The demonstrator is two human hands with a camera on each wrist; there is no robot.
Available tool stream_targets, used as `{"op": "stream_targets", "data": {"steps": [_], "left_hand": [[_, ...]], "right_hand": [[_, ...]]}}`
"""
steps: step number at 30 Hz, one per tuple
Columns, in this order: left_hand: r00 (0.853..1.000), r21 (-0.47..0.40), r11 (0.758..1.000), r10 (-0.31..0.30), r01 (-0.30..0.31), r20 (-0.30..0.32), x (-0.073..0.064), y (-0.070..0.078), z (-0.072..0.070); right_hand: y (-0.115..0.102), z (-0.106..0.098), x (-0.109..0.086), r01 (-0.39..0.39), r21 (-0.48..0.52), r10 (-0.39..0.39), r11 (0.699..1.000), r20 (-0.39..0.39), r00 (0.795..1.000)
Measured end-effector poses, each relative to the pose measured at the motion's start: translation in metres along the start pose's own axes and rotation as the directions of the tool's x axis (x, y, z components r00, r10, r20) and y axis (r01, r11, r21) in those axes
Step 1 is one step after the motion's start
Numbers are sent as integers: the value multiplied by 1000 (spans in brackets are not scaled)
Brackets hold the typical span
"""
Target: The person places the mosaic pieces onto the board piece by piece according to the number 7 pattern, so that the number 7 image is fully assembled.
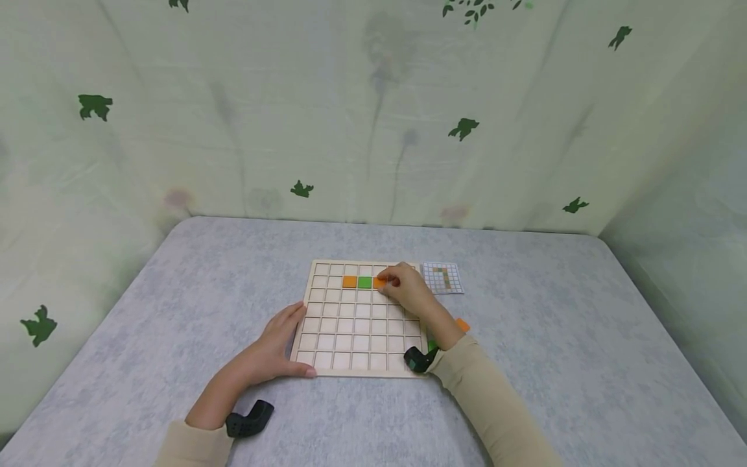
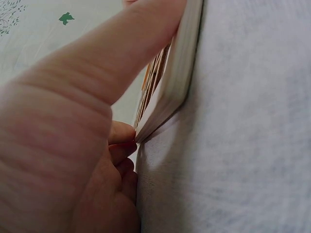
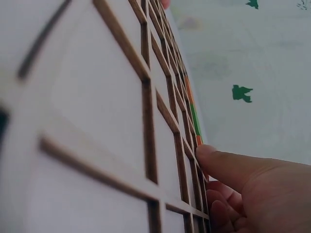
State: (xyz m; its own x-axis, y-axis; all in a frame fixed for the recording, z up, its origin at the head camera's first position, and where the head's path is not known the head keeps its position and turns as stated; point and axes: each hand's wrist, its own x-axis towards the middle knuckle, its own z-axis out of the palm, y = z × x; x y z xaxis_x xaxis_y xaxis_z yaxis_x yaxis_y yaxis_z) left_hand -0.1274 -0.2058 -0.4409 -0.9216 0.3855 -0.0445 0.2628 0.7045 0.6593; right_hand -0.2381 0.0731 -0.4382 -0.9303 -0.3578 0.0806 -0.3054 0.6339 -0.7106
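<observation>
A wooden grid board (image 1: 335,371) lies flat on the table. In its second row from the far side, an orange square tile (image 1: 349,282) and a green square tile (image 1: 364,282) sit side by side. Right of the green one, my right hand (image 1: 408,292) pinches another orange tile (image 1: 378,283) at its cell; the fingertips partly cover it. My left hand (image 1: 268,350) rests at the board's near left corner, thumb along the front edge and fingers against the left side. The left wrist view shows the thumb (image 2: 97,60) over the board's edge (image 2: 180,73).
A small pattern card (image 1: 442,277) with a printed coloured grid lies beside the board's far right corner. Under the right forearm, a loose orange tile (image 1: 463,325) and a green one (image 1: 432,345) show partly. A printed fabric backdrop (image 1: 350,130) stands behind the table (image 1: 554,337).
</observation>
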Motion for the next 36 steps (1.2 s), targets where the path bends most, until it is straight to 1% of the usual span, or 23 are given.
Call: {"op": "stream_targets", "data": {"steps": [3,7,12,16,20,25,29,31,36], "left_hand": [[1000,1,1000,5,-5,-3,0,0,-1],[1000,2,1000,10,-10,0,1,-2,1],[1000,-5,1000,14,-14,-2,1,-3,3],[1000,-4,1000,10,-10,-3,1,-2,2],[1000,2,1000,1,-1,-1,0,-2,1],[1000,3,1000,-4,4,1,1,0,1],[1000,4,1000,-3,3,4,1,0,1],[1000,6,1000,-2,2,5,1,0,1],[1000,11,1000,1,-1,3,1,1,1]], "right_hand": [[-1,-2,-1,-2,10,2,1000,26,1000],[-2,-8,-4,5,64,-8,998,35,999],[-7,-24,-12,44,141,-46,989,16,999],[-9,-43,-21,73,158,-71,985,-21,997],[-4,-61,-35,76,140,-70,987,-54,996],[11,-76,-57,64,71,-59,995,-65,996],[23,-81,-75,40,30,-38,999,-35,999],[29,-82,-84,33,26,-32,999,-12,999],[38,-78,-99,65,32,-66,997,38,997]]}}
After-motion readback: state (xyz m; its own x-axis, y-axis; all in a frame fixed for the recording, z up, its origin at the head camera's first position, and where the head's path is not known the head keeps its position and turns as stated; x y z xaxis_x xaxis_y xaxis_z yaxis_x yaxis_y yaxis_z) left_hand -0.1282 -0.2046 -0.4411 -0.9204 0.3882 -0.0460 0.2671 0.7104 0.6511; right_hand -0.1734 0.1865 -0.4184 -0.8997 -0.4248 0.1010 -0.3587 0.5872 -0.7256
